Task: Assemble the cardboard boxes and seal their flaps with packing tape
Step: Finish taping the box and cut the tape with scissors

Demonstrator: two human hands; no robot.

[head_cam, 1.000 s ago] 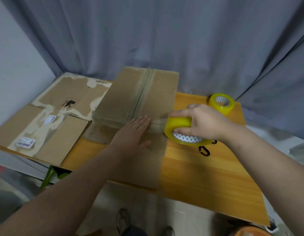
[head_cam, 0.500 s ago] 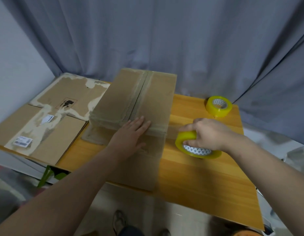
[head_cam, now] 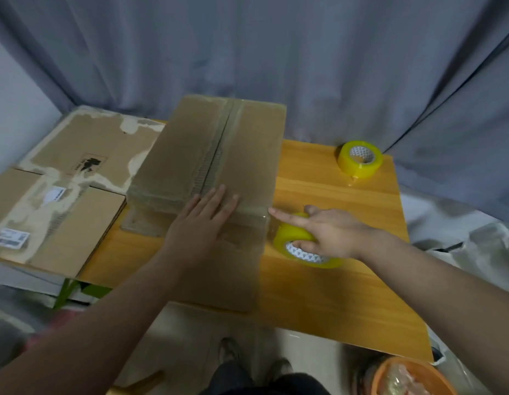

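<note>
White labels [head_cam: 11,238] on flat cardboard [head_cam: 91,223]: illegible.

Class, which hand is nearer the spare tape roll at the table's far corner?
Right. The right hand, holding another roll, sits in front of the spare roll; the left hand lies flat on the box, farther away.

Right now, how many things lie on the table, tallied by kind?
Tape rolls: 2
Built box: 1
Flat boxes: 2, overlapping as far as I can tell
Total: 5
</note>
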